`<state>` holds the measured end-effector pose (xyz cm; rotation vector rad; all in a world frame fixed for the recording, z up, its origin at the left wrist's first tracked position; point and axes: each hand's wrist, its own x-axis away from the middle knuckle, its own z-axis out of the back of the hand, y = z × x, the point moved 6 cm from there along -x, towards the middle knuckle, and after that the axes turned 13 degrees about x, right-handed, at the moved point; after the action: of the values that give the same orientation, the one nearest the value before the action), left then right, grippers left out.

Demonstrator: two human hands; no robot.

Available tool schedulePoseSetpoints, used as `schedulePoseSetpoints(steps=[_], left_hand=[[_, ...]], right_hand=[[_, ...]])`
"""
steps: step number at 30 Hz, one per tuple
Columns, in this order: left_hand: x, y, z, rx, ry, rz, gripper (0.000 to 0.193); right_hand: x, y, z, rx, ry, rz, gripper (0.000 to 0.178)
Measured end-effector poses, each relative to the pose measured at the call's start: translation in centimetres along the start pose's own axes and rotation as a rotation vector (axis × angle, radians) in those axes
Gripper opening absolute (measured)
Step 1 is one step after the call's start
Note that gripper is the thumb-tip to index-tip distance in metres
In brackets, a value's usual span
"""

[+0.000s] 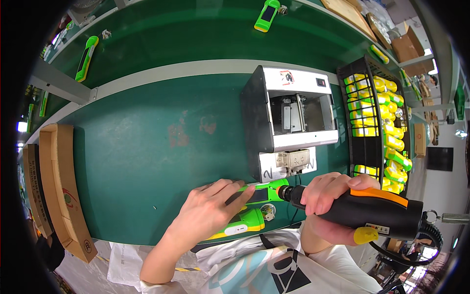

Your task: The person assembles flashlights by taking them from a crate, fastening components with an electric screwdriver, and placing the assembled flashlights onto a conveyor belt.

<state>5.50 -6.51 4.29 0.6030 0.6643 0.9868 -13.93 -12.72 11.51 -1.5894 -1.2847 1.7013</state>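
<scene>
A green handheld device with a dark screen (259, 195) lies on the green table near its front edge. My left hand (208, 208) rests over the device's left end, thumb and fingers gripping its sides. In my right hand (325, 196) is a black electric screwdriver (352, 213) with an orange lever, held level with my fingers wrapped round its body. Its tip meets the right end of the device. A yellow cover is on one of my right fingers or the thumb. Closer to me lies a second green and yellow device (249, 221), partly behind my left hand, with a small round metal part (268, 211) beside its end.
A silver and black bench machine (298, 140) stands just beyond my hands. To its right, a black crate (366, 161) holds several yellow-green devices. Cardboard trays (66, 196) sit at the left edge. More devices (267, 15) lie on the far green surface. A spring (455, 218) attaches to the screwdriver.
</scene>
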Motion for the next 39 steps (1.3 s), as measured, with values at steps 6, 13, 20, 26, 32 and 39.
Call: schedulePoseSetpoints(steps=[6, 13, 20, 26, 32, 39], left_hand=[[-0.2, 0.1, 0.1, -0.003, -0.008, 0.008, 0.047], [0.1, 0.1, 0.0, -0.036, -0.045, -0.02, 0.044], [0.4, -0.3, -0.1, -0.018, 0.011, -0.009, 0.042], [0.6, 0.4, 0.3, -0.005, 0.028, -0.007, 0.042], [0.5, 0.8, -0.5, -0.077, -0.029, 0.007, 0.051], [-1.3, 2.5, -2.0, -0.128, -0.053, 0.024, 0.05]], right_hand=[[0.1, 1.3, 0.1, -0.058, -0.077, 0.045, 0.076], [0.1, 1.3, -0.9, -0.039, -0.314, 0.154, 0.073], [1.0, 1.9, -2.1, 0.063, -0.292, 0.128, 0.066], [1.8, 1.7, -3.3, 0.304, -0.18, 0.218, 0.063], [0.9, -0.9, 0.9, 0.027, 0.152, 0.159, 0.073], [-2.3, -3.4, 3.2, -0.009, 0.153, 0.15, 0.078]])
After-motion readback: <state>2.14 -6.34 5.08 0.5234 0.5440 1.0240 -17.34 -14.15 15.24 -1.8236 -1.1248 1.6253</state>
